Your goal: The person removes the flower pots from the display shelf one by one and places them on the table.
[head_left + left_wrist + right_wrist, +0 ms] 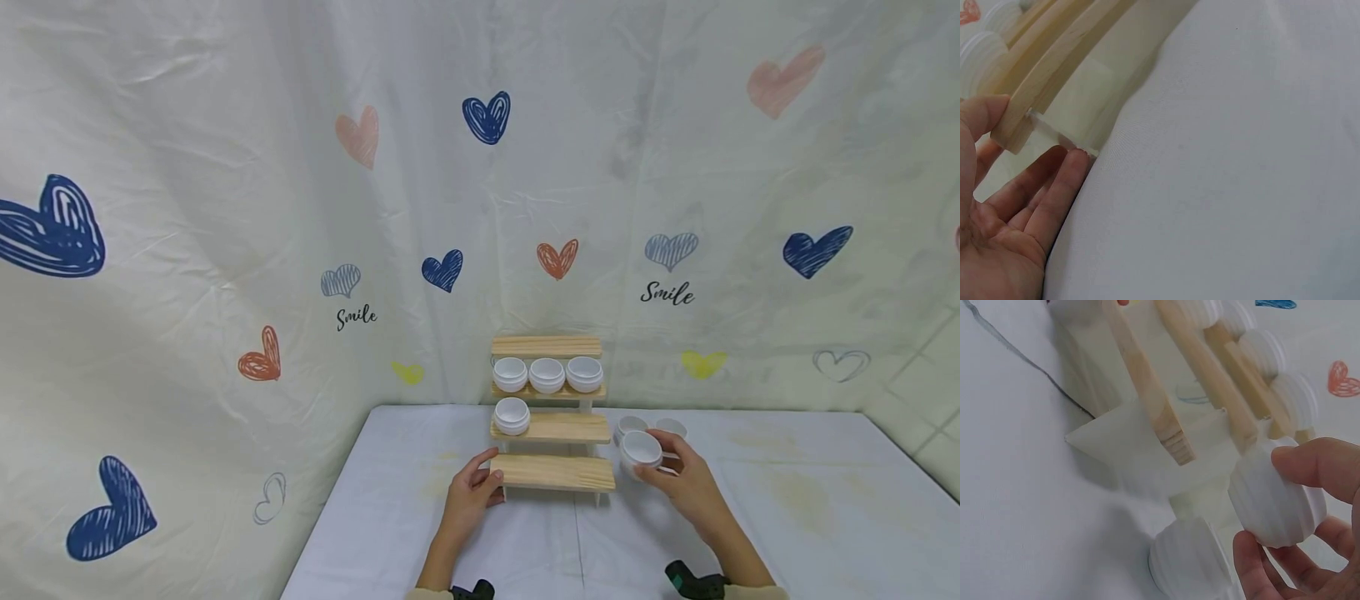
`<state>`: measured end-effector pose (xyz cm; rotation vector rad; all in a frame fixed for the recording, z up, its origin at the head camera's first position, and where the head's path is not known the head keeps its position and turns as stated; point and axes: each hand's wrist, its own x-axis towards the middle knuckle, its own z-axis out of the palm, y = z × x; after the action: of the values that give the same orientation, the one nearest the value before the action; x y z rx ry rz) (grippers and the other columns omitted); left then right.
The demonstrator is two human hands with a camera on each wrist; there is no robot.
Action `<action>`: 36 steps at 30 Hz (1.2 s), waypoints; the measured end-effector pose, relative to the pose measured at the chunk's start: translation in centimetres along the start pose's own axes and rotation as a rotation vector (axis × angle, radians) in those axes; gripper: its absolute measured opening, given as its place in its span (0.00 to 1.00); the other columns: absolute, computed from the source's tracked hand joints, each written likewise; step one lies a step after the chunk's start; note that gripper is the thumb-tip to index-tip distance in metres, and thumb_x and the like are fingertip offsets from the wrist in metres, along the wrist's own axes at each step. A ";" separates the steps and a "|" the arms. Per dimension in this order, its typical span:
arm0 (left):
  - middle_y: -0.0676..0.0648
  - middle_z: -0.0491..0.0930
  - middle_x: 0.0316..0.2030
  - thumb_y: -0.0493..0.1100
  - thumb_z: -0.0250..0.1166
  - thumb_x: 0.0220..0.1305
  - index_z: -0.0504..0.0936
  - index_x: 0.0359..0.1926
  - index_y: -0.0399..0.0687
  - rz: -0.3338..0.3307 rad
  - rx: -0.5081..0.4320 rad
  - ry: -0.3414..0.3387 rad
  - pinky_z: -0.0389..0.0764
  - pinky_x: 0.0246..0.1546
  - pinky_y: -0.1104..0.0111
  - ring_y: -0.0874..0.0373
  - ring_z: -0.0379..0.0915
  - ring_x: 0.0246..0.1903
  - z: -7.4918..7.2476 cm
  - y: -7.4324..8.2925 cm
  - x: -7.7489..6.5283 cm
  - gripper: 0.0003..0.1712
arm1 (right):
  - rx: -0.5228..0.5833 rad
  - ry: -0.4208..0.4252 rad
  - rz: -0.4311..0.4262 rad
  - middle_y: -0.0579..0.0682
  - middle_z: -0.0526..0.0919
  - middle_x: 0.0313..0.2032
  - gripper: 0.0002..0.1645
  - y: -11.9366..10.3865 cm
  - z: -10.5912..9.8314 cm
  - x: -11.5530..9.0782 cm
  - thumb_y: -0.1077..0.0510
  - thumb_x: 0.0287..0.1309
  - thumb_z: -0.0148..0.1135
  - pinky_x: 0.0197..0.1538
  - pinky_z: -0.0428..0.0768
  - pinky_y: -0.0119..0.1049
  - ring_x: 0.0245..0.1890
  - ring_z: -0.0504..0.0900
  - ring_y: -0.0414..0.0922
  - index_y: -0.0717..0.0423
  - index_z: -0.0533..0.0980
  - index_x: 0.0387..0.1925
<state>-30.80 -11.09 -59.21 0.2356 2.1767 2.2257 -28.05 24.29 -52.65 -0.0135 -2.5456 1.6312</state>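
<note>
My right hand (pixel 690 479) holds a small white bowl (pixel 641 449) between thumb and fingers, to the right of a tiered wooden display stand (pixel 553 472). In the right wrist view, the ribbed side of this bowl (pixel 1275 500) faces the camera. At the stand's lowest step, my left hand (pixel 468 496) grips the left end; in the left wrist view its thumb lies on the wooden board (pixel 1022 119), with fingertips by the clear support below. One white bowl (pixel 512 417) sits at the left of a middle step. Three more bowls (pixel 547 376) line the step above it.
Behind the right hand, two white bowls stand on the table, one at the left (pixel 632 426) and one partly hidden (pixel 671 427). A white cloth (pixel 795 492) covers the table. A curtain printed with hearts (pixel 555 183) hangs close behind the stand.
</note>
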 end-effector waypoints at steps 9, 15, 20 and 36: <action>0.39 0.86 0.47 0.43 0.66 0.72 0.75 0.70 0.50 -0.005 0.002 0.010 0.90 0.43 0.56 0.48 0.86 0.45 0.0 0.0 0.0 0.27 | -0.054 0.019 0.018 0.65 0.72 0.63 0.46 0.7 -0.8 0.1 0.52 0.60 0.74 0.43 0.81 0.25 0.56 0.79 0.52 0.60 0.62 0.73; 0.39 0.86 0.46 0.43 0.66 0.72 0.75 0.70 0.50 -0.001 0.007 0.009 0.90 0.43 0.56 0.47 0.86 0.45 0.0 0.1 0.0 0.27 | -0.049 0.035 0.030 0.65 0.72 0.63 0.46 1.3 -1.3 0.1 0.53 0.59 0.75 0.43 0.81 0.25 0.52 0.80 0.44 0.60 0.63 0.73; 0.39 0.86 0.47 0.43 0.66 0.72 0.75 0.70 0.49 -0.002 0.007 0.010 0.90 0.43 0.56 0.47 0.86 0.45 0.0 0.1 -0.1 0.27 | -0.057 0.040 0.035 0.65 0.72 0.63 0.47 1.5 -1.7 0.0 0.51 0.59 0.75 0.43 0.80 0.24 0.50 0.79 0.41 0.60 0.63 0.73; 0.40 0.86 0.46 0.43 0.66 0.71 0.74 0.71 0.47 0.000 0.000 0.005 0.90 0.43 0.56 0.46 0.86 0.44 0.0 0.2 -0.2 0.29 | -0.060 0.053 0.055 0.67 0.70 0.66 0.48 3.6 -2.8 0.6 0.47 0.61 0.73 0.41 0.79 0.24 0.41 0.72 0.21 0.59 0.61 0.74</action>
<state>-30.62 -11.13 -59.07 0.2303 2.1799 2.2287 -28.53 28.38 -54.68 -0.1314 -2.5749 1.5505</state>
